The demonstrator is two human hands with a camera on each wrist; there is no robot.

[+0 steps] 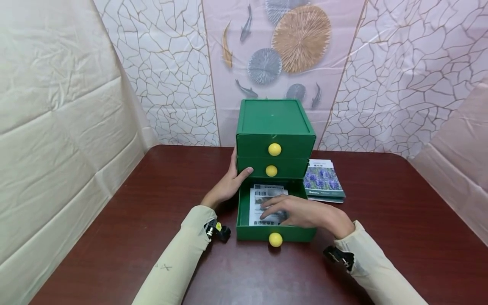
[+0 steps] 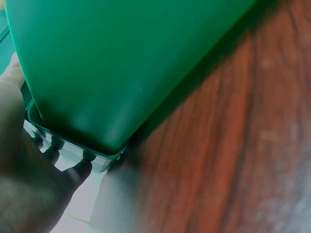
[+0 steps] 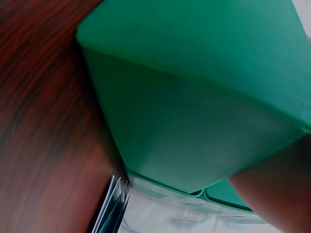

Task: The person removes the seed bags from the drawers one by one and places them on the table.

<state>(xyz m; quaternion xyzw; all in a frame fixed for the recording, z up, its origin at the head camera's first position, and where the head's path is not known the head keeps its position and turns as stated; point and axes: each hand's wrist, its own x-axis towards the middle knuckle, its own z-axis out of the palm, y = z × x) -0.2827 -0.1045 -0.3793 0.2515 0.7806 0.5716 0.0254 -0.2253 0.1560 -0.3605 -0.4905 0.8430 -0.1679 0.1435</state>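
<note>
A green three-drawer cabinet (image 1: 272,116) with round yellow knobs stands on the table. Its bottom drawer (image 1: 253,234) is pulled out, and the upper two are closed. White printed booklets (image 1: 256,207) with pictures lie inside that drawer. My left hand (image 1: 228,184) rests against the cabinet's left side, thumb on the front of the middle drawer and fingers along the side wall. Over the booklets is my right hand (image 1: 295,209), its fingers spread and slightly bent; whether the fingertips touch the paper is hard to tell. In the right wrist view the drawer wall (image 3: 184,121) hides most of that hand.
To the cabinet's right lies a stack of booklets (image 1: 324,182) with purple flowers on the top cover. The dark red wooden table (image 1: 171,182) extends around the cabinet. A patterned cloth (image 1: 175,76) hangs behind it, and pale cloth (image 1: 57,127) hangs at the left.
</note>
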